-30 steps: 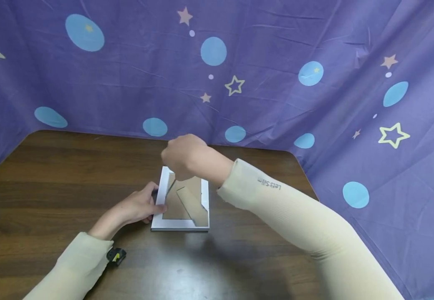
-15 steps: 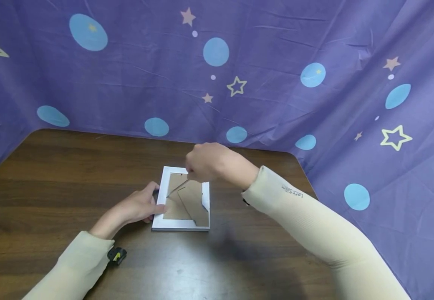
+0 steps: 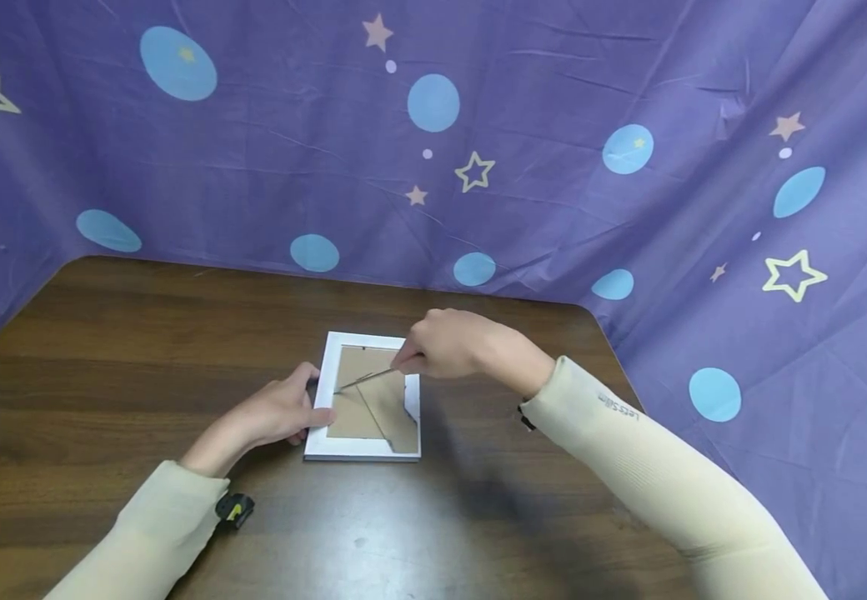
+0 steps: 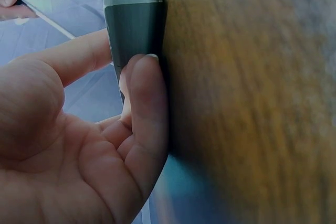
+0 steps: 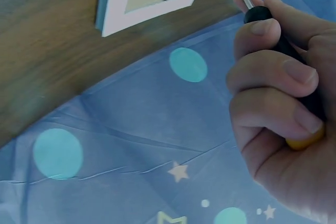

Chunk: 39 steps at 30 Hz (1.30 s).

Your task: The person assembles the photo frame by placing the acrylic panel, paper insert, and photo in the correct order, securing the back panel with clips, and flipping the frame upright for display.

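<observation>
A white picture frame [image 3: 362, 450] with a brown backing board [image 3: 354, 417] lies on the table, its stand flap slanting across the board. My left hand [image 3: 276, 410] grips the frame's left edge, thumb on top; the left wrist view shows fingers [image 4: 147, 98] against its side. In my right hand [image 3: 463, 343] is a screwdriver, its thin metal shaft [image 3: 369, 377] reaching left over the board to the inner left edge of the border. The right wrist view shows my fingers curled round its black handle [image 5: 258, 14] with a yellow end [image 5: 307, 139].
The dark wooden table [image 3: 178, 333] extends around the frame. Behind it and at the sides hangs a purple curtain [image 3: 538, 167] with stars and blue spots. A small black device [image 3: 234, 510] sits at my left cuff.
My right hand has moved right and toward me, and the screwdriver shaft now lies at a flatter angle across the board. My left hand has kept its grip on the frame.
</observation>
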Motion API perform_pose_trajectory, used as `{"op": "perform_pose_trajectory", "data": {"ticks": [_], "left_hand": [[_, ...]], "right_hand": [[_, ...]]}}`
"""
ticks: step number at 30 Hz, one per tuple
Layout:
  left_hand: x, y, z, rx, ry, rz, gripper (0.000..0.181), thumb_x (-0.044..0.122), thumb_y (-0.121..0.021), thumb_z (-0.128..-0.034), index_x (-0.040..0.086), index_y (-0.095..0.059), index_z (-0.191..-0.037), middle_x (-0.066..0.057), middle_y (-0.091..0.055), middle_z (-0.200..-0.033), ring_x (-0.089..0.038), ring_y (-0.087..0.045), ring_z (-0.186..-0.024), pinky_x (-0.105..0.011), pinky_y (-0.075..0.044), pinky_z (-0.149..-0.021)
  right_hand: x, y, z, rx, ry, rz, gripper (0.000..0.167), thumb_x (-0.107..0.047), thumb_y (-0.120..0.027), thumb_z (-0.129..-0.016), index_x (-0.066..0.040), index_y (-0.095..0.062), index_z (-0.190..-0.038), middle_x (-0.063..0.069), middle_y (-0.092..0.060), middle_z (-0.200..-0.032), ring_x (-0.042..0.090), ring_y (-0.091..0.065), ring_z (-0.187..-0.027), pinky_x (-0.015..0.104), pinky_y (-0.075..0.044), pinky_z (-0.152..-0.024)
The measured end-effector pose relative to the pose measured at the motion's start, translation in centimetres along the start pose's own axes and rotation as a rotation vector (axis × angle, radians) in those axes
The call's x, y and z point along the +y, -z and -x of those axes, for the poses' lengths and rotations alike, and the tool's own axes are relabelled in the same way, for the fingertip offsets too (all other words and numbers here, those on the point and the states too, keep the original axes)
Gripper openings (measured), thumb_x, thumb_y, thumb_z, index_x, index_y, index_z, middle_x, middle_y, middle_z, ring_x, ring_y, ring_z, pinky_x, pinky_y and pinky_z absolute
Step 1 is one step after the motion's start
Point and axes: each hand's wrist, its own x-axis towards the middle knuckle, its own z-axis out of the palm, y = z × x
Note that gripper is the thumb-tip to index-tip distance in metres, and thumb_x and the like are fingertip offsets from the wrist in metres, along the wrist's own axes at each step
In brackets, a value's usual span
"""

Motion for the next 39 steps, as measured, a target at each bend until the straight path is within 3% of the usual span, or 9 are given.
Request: {"op": "perform_pose_trajectory", "data": {"ticks": [10,16,21,31,34,39], "left_hand": [[0.0,-0.1,0.0,-0.006,-0.002,0.001,0.068,0.02,-0.077,-0.0966,-0.005,-0.036,-0.145,-0.015,-0.062,-0.084,-0.024,-0.062,-0.069,-0.037,-0.061,-0.061],[-0.1,-0.1,0.1,-0.005,-0.003,0.0,0.067,0.019,-0.076,-0.0966,-0.006,-0.036,-0.144,-0.015,-0.063,-0.084,-0.024,-0.062,-0.069,-0.037,-0.061,-0.061],[0.0,-0.1,0.0,-0.007,0.005,-0.002,0.067,0.019,-0.077,-0.097,-0.006,-0.036,-0.145,-0.015,-0.062,-0.085,-0.024,-0.062,-0.07,-0.037,-0.06,-0.061],[0.2,0.0,0.0,-0.008,0.013,-0.025,0.065,0.02,-0.076,-0.0975,-0.005,-0.037,-0.143,-0.016,-0.062,-0.085,-0.025,-0.062,-0.069,-0.037,-0.06,-0.061],[0.2,0.0,0.0,-0.006,0.012,-0.029,0.065,0.019,-0.077,-0.0973,-0.005,-0.037,-0.143,-0.016,-0.062,-0.085,-0.025,-0.063,-0.069,-0.037,-0.06,-0.061],[0.3,0.1,0.1,-0.007,0.015,-0.035,0.065,0.019,-0.076,-0.0981,-0.005,-0.037,-0.144,-0.016,-0.062,-0.086,-0.025,-0.063,-0.07,-0.037,-0.06,-0.062]], "right_hand": [[2.2,-2.2,0.5,0.054,0.091,-0.071,0.024,-0.026,-0.065,-0.108,-0.027,-0.079,-0.128,-0.013,-0.075,-0.126,0.008,-0.07,-0.12,0.033,-0.056,-0.105],[3.2,-3.4,0.7,0.075,0.123,-0.124,0.026,-0.028,-0.066,-0.108,-0.028,-0.078,-0.13,-0.01,-0.078,-0.118,0.002,-0.069,-0.095,0.03,-0.058,-0.095],[3.8,-4.5,1.0,0.092,0.137,-0.186,0.026,-0.026,-0.067,-0.107,-0.025,-0.078,-0.131,-0.011,-0.077,-0.099,0.004,-0.057,-0.078,0.025,-0.053,-0.079],[4.8,-6.4,1.2,0.103,0.164,-0.296,0.032,-0.022,-0.065,-0.108,-0.02,-0.072,-0.139,-0.004,-0.07,-0.087,0.004,-0.046,-0.069,0.022,-0.045,-0.069],[5.1,-7.0,1.2,0.109,0.174,-0.312,0.033,-0.021,-0.065,-0.108,-0.019,-0.071,-0.14,-0.003,-0.069,-0.087,0.004,-0.045,-0.068,0.022,-0.045,-0.069],[5.4,-7.8,1.3,0.126,0.185,-0.328,0.033,-0.021,-0.065,-0.108,-0.018,-0.071,-0.141,0.001,-0.078,-0.12,0.003,-0.059,-0.082,0.024,-0.054,-0.081]]}}
